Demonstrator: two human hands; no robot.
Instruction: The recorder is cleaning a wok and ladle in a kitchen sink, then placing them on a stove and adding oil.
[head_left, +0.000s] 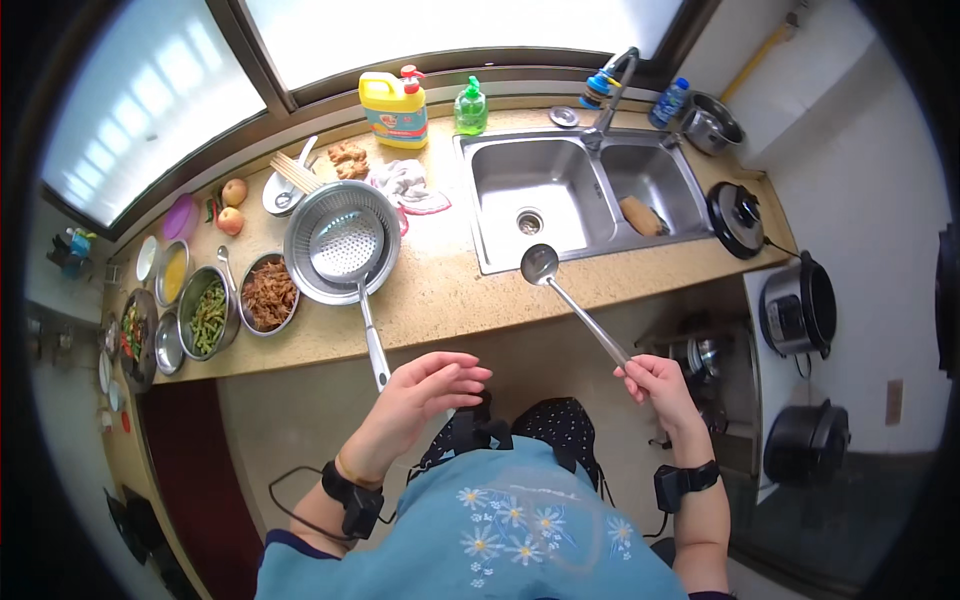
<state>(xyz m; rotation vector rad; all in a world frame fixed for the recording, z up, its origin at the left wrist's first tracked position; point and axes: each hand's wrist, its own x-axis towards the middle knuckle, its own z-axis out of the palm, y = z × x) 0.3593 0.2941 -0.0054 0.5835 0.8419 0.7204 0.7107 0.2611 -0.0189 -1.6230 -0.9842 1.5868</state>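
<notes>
My right hand (658, 384) grips the handle end of a metal ladle (589, 322). Its bowl hangs over the front rim of the steel double sink (480, 259). Over the floor in front of the counter, my left hand (435, 386) is empty, fingers slightly apart. Close by it is the handle of a perforated skimmer (346, 244), whose tip may be partly behind the hand. The skimmer rests in a metal colander (294, 232) on the counter. A brown gourd-like vegetable or similar item (641, 216) lies in the sink's smaller basin.
Left on the counter stand bowls of shredded brown food (270, 295) and green beans (208, 319). Behind are a cloth (409, 186), ginger (348, 160), a yellow jug (394, 112) and a green pump bottle (471, 109). A black lid (735, 217) and rice cooker (797, 304) are right.
</notes>
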